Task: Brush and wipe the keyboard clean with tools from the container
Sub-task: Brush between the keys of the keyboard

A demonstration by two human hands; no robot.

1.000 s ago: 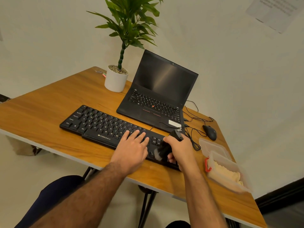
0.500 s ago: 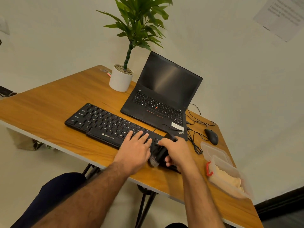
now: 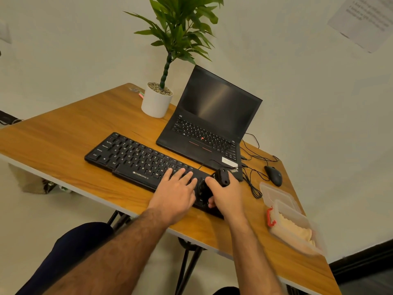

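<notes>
Black keyboard [image 3: 136, 160] lies along the near edge of the bench [image 3: 63, 133]; left hand [image 3: 174, 194] rests flat on its right-hand keys, grip wide, fingers straight. Right hand [image 3: 227, 194] has its grip curled round a black brush [image 3: 221, 177] over the keyboard's right end. Clear container [image 3: 297, 228] with cloth sits at the bench's right edge.

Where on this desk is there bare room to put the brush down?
Bare wood lies left of the keyboard up to the plant pot, and along the front edge under the left hand. Crowded: the right side, with cables, mouse, lid and container.
</notes>
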